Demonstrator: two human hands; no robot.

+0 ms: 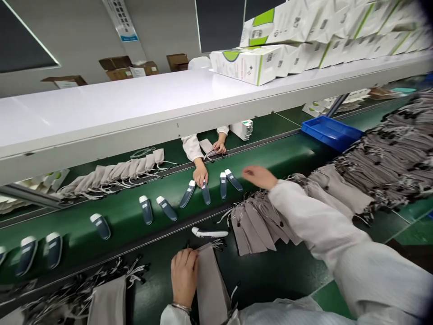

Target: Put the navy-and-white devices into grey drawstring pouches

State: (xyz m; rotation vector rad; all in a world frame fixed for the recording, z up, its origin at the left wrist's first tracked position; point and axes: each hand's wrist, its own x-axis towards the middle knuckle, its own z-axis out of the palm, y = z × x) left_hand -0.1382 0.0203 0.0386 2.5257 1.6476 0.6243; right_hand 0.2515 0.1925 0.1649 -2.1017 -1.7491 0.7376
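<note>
My left hand (183,276) is closed on the upper left edge of a grey drawstring pouch (211,282) at the front of the bench. Just beyond that pouch, a slim white and dark blue handheld device (209,233) lies on its side. Reaching over the green conveyor belt (125,230), my right hand (259,176) is smeared by motion, so its fingers cannot be read. To its left lies the nearest belt device (233,180), dark blue with a white tip, apart from the hand. Below my right forearm, grey pouches (252,225) lie fanned out.
Across the belt, a co-worker's hand (200,174) touches a device; their other hand (219,147) is at a pouch. A white shelf (135,108) carrying boxes (243,65) spans above. A blue tray (329,132) and heaped pouches (382,155) are at right.
</note>
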